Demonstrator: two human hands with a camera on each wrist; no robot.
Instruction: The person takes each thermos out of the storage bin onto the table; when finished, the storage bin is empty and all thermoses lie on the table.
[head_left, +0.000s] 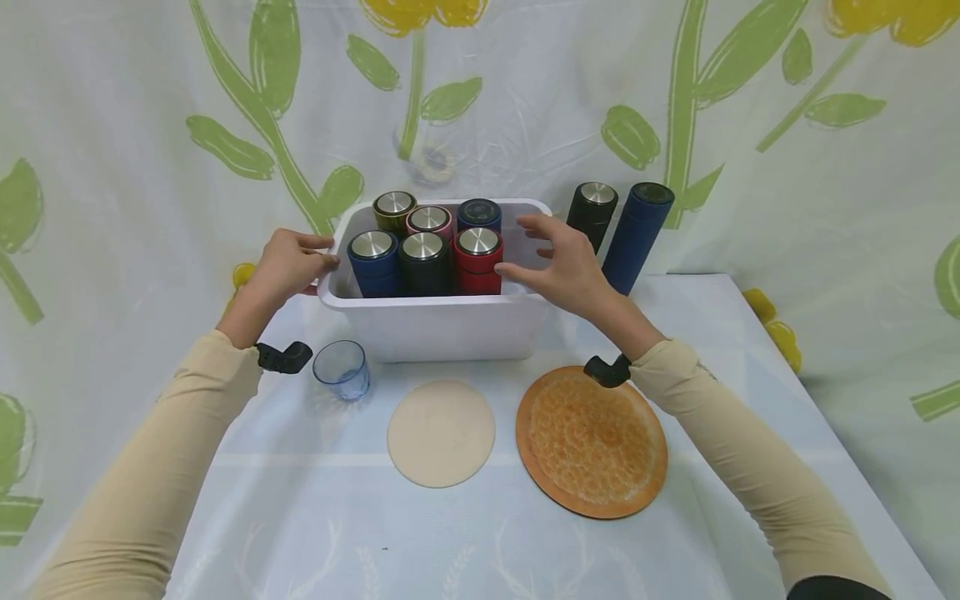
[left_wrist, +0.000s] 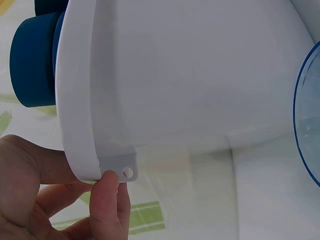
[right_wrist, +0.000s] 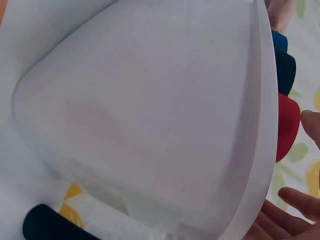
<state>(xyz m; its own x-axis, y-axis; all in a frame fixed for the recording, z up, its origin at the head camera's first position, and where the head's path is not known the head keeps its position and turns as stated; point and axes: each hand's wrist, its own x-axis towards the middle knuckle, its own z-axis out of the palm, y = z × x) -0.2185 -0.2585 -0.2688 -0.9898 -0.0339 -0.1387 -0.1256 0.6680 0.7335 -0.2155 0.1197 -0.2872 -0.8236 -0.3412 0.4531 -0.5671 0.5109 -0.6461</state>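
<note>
A white plastic tub (head_left: 442, 329) stands on the table with several vacuum flasks upright in it, in two rows. My left hand (head_left: 291, 265) grips the tub's left rim; the left wrist view shows thumb and fingers at a small holed tab (left_wrist: 122, 167) under the rim. Over the tub's right side, my right hand (head_left: 558, 262) has its fingers spread. Its thumb tip is right at the red flask (head_left: 478, 262) in the front row. Beside that flask are a black one (head_left: 425, 267) and a blue one (head_left: 373, 267). Behind them stand olive, pink and dark blue flasks.
Right of the tub, behind my right hand, stand a black flask (head_left: 592, 212) and a taller blue flask (head_left: 637, 237). A blue-tinted glass (head_left: 342, 372) stands front left of the tub. Before it lie a pale round disc (head_left: 441, 433) and a brown round mat (head_left: 596, 442).
</note>
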